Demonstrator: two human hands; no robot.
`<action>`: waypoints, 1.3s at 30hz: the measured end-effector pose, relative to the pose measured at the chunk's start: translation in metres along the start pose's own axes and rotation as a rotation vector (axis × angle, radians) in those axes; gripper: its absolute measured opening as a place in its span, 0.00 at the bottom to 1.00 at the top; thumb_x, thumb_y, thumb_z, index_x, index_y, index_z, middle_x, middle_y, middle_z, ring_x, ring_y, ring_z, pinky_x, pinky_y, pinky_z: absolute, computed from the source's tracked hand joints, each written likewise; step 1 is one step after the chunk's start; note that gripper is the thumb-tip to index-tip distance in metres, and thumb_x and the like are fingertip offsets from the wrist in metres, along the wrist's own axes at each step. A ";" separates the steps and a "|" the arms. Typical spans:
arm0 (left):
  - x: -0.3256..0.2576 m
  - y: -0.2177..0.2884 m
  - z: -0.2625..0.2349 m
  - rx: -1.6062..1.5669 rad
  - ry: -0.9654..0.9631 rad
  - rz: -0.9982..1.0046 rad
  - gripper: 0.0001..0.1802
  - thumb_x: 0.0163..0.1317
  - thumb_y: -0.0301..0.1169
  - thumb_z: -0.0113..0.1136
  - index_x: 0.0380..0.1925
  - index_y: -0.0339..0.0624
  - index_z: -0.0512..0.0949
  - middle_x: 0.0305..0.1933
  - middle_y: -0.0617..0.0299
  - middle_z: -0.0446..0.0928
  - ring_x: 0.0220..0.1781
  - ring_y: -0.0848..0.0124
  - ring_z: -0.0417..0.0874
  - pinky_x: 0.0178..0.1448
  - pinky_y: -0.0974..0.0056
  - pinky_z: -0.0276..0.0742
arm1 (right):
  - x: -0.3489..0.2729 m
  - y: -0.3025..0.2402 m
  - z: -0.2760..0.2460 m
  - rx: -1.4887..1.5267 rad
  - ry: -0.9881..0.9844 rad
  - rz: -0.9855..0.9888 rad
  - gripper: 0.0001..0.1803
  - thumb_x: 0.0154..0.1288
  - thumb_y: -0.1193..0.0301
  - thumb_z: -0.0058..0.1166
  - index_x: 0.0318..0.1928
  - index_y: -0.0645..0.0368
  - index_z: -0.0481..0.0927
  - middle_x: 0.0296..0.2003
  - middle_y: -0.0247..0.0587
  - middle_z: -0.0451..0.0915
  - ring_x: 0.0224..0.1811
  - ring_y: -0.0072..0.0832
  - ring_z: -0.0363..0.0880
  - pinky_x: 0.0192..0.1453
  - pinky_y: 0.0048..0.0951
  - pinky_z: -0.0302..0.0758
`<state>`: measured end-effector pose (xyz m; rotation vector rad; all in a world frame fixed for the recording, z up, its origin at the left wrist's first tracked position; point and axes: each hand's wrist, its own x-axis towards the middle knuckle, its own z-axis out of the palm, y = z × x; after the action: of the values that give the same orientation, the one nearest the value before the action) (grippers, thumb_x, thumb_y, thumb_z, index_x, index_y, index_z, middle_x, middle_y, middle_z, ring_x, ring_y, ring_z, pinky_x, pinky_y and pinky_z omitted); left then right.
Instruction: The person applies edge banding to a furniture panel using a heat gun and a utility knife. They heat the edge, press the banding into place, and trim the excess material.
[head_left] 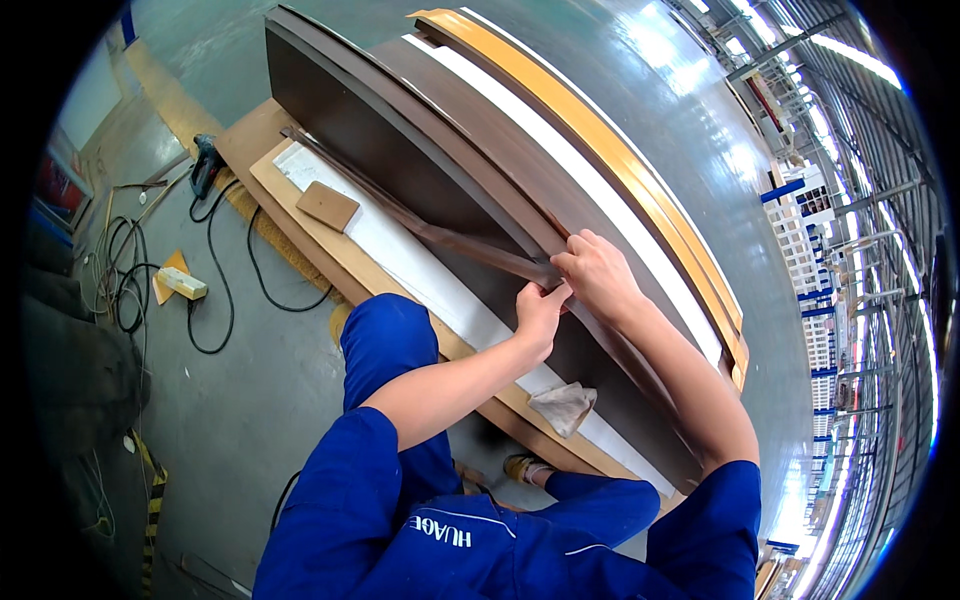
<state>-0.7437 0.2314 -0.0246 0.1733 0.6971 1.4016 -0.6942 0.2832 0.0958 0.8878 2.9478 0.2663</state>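
Note:
My left hand (540,318) is closed in a pinch on a long, thin brown strip (470,245). Right beside it, my right hand (597,275) has its fingers bent over the same strip, at the edge of a dark brown panel (380,150) standing on its side. The strip runs from the panel's far left end, sags past both hands and continues toward my right forearm. A crumpled whitish cloth (565,407) lies on the white-topped board nearest me. Farther left on that board rests a flat brown block (327,206). My fingertips partly hide the gripped spot.
More panels stand behind, with a white edge and a yellow-orange outer piece (600,120). At left on the floor are a corded power tool (206,165), looped black cables (125,290) and a pale block (182,282). My knees are close against the wooden boards (290,220).

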 end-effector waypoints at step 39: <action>0.003 -0.004 -0.003 -0.034 -0.001 0.001 0.04 0.60 0.26 0.58 0.34 0.41 0.73 0.36 0.65 0.76 0.36 0.77 0.77 0.42 0.69 0.75 | -0.011 0.007 -0.004 0.102 -0.056 0.103 0.04 0.49 0.72 0.52 0.25 0.58 0.79 0.26 0.40 0.75 0.36 0.36 0.73 0.40 0.34 0.72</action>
<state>-0.7415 0.2325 -0.0300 0.1479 0.6721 1.4135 -0.6819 0.2821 0.1011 1.0435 2.8908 0.0933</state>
